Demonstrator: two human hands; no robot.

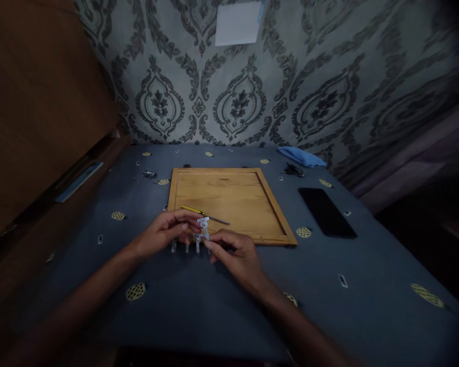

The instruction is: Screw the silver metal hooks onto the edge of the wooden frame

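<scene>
On the blue tabletop, at frame centre, I see both hands pinching a small metal bracket; left hand and right hand equally near, its long axis upright.

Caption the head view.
Both hands hold a small silver metal bracket beside a framed wooden board.

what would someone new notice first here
Both hands meet at the middle of the blue table: the left hand and right hand pinch a small metal bracket together. Behind them lies a wooden tray with a yellow-handled screwdriver on it, a black phone to its right.
</scene>
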